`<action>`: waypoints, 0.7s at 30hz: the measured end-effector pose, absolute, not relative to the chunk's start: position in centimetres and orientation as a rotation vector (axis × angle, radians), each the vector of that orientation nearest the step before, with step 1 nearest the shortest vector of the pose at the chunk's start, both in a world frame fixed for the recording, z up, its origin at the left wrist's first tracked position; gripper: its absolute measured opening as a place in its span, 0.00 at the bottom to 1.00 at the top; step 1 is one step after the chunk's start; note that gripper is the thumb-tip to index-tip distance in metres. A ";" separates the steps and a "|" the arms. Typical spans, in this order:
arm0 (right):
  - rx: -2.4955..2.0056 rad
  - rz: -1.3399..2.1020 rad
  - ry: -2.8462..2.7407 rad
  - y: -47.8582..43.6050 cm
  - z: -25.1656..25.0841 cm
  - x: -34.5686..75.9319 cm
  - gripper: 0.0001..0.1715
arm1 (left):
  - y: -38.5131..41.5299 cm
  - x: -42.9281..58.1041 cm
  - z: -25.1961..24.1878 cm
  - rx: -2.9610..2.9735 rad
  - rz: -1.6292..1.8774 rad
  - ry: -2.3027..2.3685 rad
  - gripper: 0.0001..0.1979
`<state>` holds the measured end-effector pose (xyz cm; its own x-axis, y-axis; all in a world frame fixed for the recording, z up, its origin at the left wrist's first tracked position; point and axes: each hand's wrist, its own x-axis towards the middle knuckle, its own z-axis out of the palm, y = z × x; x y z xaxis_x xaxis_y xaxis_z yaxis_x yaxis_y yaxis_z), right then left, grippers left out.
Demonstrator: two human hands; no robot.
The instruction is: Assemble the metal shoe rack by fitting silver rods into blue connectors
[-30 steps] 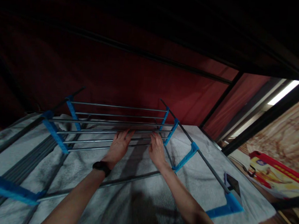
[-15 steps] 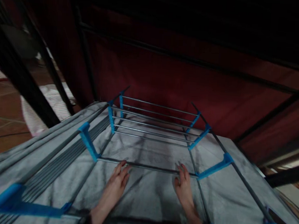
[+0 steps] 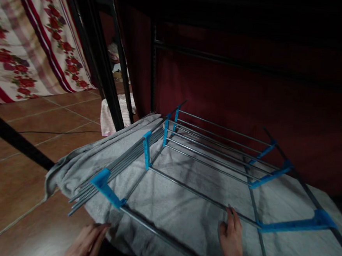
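Observation:
A folded metal drying rack [image 3: 203, 165] with blue plastic joints lies flat on a grey-white towel [image 3: 179, 210] spread on the floor. My right hand [image 3: 232, 239] rests flat on the towel between two rack bars, fingers stretched out and touching a thin rod. My left hand [image 3: 88, 244] is at the towel's near left edge, fingers extended over the tile floor, holding nothing. Its fingers are slightly blurred.
Brown floor tiles [image 3: 26, 149] lie to the left. A black metal frame post [image 3: 89, 40] rises at the back left, with a floral cloth [image 3: 24, 43] behind it. A dark red wall [image 3: 249, 94] runs behind the rack. A pale cloth [image 3: 113, 112] lies by the post.
Both hands have drawn back from the far rods toward me. My left hand has left the rack for the towel's left edge. The view has swung left, showing floor and floral cloth.

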<state>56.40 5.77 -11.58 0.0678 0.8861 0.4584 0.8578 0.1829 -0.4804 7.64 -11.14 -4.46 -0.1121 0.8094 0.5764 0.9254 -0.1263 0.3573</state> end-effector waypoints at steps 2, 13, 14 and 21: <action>-1.648 0.078 -1.763 5.6 -11.5 56.1 0.33 | -10.5 5.4 -3.5 -1.813 -1.013 -2.063 0.12; -1.591 0.176 -1.799 3.3 -10.9 54.5 0.28 | -2.1 2.3 -1.0 -1.766 -0.038 -2.380 0.22; -1.588 0.180 -1.797 3.2 -10.9 54.5 0.27 | -1.9 2.4 -1.0 -1.769 -0.044 -2.378 0.22; -1.608 0.259 -1.782 2.5 -9.9 53.5 0.28 | -0.6 2.0 -0.8 -1.827 -0.062 -2.274 0.19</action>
